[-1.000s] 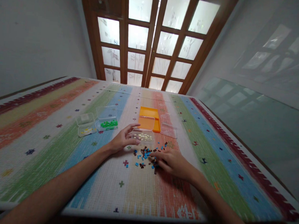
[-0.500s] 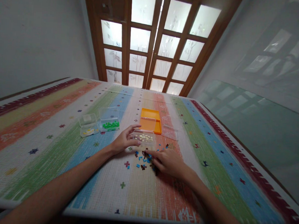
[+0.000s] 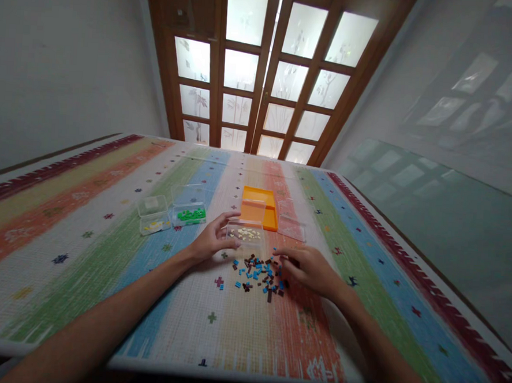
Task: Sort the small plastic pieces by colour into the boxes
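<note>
My left hand (image 3: 214, 238) curves round the left end of a clear plastic box (image 3: 259, 245), thumb at the front and fingers behind. Small cream pieces (image 3: 245, 233) lie in that box. In front of it, a loose heap of tiny blue and brown toy bricks (image 3: 257, 270) is spread on the cloth. At the heap's right side is my right hand (image 3: 305, 268), index finger stretched out and the other fingers partly bent. Its fingertip is close to a blue brick (image 3: 274, 250); I see nothing held in it.
Behind the box lies an open orange case (image 3: 270, 218), with a clear lid (image 3: 292, 228) to its right. On the left stand an open clear box with green pieces (image 3: 191, 215) and another with yellow and white pieces (image 3: 155, 226). A striped tablecloth (image 3: 178, 325) covers the table.
My right hand has drawn back to the right and slightly up, off the heap, uncovering more blue and brown bricks. My left hand stays at the clear box.
</note>
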Available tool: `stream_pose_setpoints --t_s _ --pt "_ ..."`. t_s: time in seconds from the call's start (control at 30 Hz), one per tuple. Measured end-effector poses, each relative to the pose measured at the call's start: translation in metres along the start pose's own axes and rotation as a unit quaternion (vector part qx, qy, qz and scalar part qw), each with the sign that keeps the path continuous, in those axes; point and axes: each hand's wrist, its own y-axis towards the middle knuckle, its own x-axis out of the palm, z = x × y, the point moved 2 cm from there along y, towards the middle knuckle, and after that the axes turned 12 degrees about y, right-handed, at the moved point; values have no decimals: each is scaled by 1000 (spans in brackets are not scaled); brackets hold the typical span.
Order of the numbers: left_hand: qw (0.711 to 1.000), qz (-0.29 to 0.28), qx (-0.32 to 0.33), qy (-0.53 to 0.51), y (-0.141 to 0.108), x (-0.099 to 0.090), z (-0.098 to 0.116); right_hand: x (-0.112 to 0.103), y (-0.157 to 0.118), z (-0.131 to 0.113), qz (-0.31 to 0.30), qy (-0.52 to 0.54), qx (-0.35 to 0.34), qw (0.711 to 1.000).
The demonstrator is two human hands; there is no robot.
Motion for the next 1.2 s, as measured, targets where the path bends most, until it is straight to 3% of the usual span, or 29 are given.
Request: stream_pose_setpoints --t_s 0.13,0.23,0.5,0.8,1.0,1.1,1.2 --pt "1000 15 10 12 1 -4 1 -12 -13 27 72 14 31 997" --pt "1000 20 14 17 1 -6 2 -6 -20 38 106 53 17 993" --pt "998 48 28 28 2 -10 5 21 -11 44 110 196 14 974" --pt "998 53 14 37 1 -11 8 43 5 18 20 399 89 913" --pt "998 40 25 34 2 -13 4 44 -2 -12 -13 420 55 906" --pt "998 34 31 44 2 -15 1 43 -4 -15 11 390 26 920" --pt "998 26 32 52 3 -16 0 37 -1 -14 97 304 -24 947"
